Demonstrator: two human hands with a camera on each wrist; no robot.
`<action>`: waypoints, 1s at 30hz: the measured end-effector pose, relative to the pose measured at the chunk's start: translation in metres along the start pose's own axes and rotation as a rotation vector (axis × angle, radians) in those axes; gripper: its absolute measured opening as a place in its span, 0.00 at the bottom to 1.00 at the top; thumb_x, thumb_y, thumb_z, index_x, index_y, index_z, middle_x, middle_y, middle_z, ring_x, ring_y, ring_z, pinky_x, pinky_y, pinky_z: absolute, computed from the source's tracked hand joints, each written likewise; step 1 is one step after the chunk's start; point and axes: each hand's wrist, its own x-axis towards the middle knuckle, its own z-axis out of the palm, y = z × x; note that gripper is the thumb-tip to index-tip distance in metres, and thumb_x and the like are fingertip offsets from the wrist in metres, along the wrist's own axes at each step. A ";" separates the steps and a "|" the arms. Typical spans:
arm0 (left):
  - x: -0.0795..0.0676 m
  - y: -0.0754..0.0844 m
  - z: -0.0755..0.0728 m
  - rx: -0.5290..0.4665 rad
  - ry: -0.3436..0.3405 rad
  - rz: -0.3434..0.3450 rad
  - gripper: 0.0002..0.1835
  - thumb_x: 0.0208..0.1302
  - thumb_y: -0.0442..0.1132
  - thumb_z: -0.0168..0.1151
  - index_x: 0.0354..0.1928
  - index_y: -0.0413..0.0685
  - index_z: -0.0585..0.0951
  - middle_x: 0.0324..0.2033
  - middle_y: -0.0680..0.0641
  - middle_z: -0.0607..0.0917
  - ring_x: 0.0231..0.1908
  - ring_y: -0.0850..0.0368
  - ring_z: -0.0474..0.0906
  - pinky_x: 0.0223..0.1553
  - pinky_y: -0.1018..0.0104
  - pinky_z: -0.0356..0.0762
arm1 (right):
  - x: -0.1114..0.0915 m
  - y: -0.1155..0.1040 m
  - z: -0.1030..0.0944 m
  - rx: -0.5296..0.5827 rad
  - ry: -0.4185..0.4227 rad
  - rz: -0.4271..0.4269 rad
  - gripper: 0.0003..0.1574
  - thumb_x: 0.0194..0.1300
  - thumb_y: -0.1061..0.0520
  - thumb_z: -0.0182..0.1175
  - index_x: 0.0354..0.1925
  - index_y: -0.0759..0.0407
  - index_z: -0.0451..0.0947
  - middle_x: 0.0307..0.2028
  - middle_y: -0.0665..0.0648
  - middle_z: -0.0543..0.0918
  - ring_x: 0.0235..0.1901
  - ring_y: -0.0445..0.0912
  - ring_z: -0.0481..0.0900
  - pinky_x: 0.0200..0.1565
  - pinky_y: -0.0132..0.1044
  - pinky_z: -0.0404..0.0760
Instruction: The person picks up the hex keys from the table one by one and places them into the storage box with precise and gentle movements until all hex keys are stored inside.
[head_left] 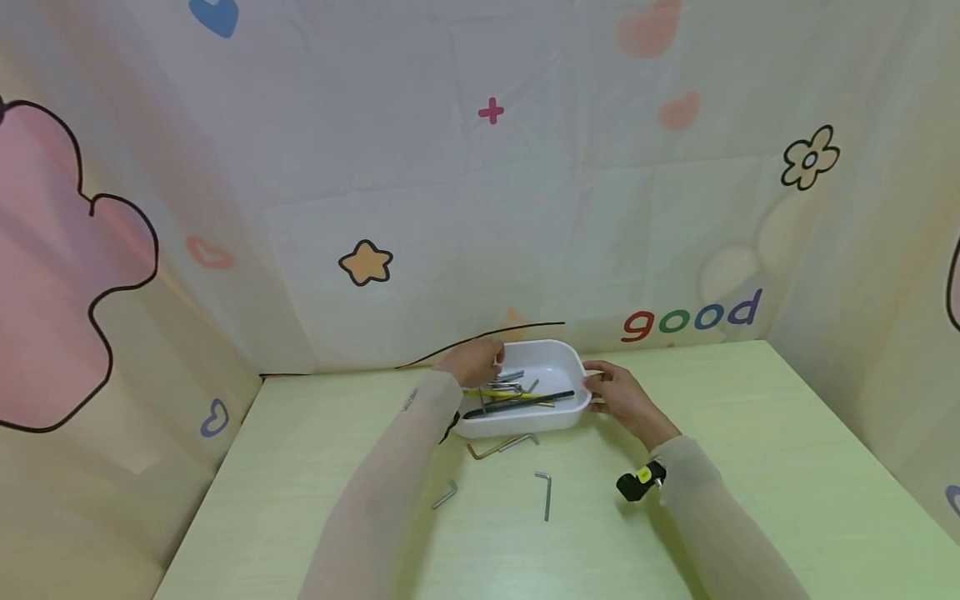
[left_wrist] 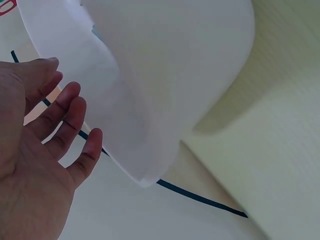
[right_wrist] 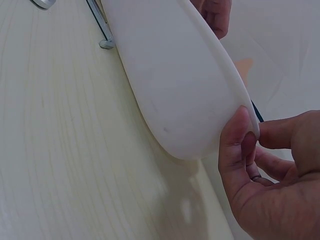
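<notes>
A white tray (head_left: 517, 427) stands near the far edge of the table, with several hex keys (head_left: 510, 387) inside, along with a long black rod (head_left: 525, 404) and thin yellow pieces. My right hand (head_left: 626, 400) pinches the tray's right end; the right wrist view shows thumb and fingers on the rim (right_wrist: 235, 75). At the left end, my left hand (head_left: 472, 363) hovers by the rim. Its fingers (left_wrist: 67, 130) are loosely bent with nothing between them in the left wrist view; whether they touch the tray I cannot tell.
Several L-shaped hex keys lie on the pale table (head_left: 300, 500): a brownish one (head_left: 480, 454) and a silver one before the tray, a short one (head_left: 444, 497) at left, a longer one (head_left: 548, 497) nearer me. A printed curtain (head_left: 420, 183) hangs behind.
</notes>
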 end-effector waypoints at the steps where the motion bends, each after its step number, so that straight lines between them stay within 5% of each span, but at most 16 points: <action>1: -0.002 0.000 -0.001 0.010 0.004 0.005 0.13 0.73 0.41 0.55 0.54 0.46 0.78 0.47 0.50 0.83 0.44 0.57 0.79 0.49 0.61 0.78 | 0.000 0.000 0.000 0.001 0.000 0.001 0.28 0.75 0.61 0.48 0.71 0.58 0.61 0.53 0.62 0.71 0.41 0.49 0.77 0.40 0.32 0.83; 15: -0.027 -0.004 -0.010 0.129 0.074 -0.004 0.16 0.75 0.46 0.52 0.60 0.52 0.74 0.54 0.49 0.80 0.53 0.51 0.77 0.57 0.51 0.75 | -0.002 -0.001 0.002 0.023 -0.004 -0.017 0.28 0.75 0.61 0.47 0.71 0.61 0.61 0.52 0.63 0.71 0.40 0.49 0.77 0.38 0.31 0.82; 30: -0.067 0.006 -0.011 0.193 0.225 0.097 0.15 0.72 0.46 0.56 0.58 0.54 0.76 0.51 0.51 0.81 0.54 0.52 0.76 0.57 0.52 0.74 | 0.000 0.001 0.001 0.038 -0.013 -0.028 0.29 0.75 0.62 0.48 0.71 0.62 0.60 0.51 0.63 0.72 0.39 0.46 0.77 0.38 0.32 0.82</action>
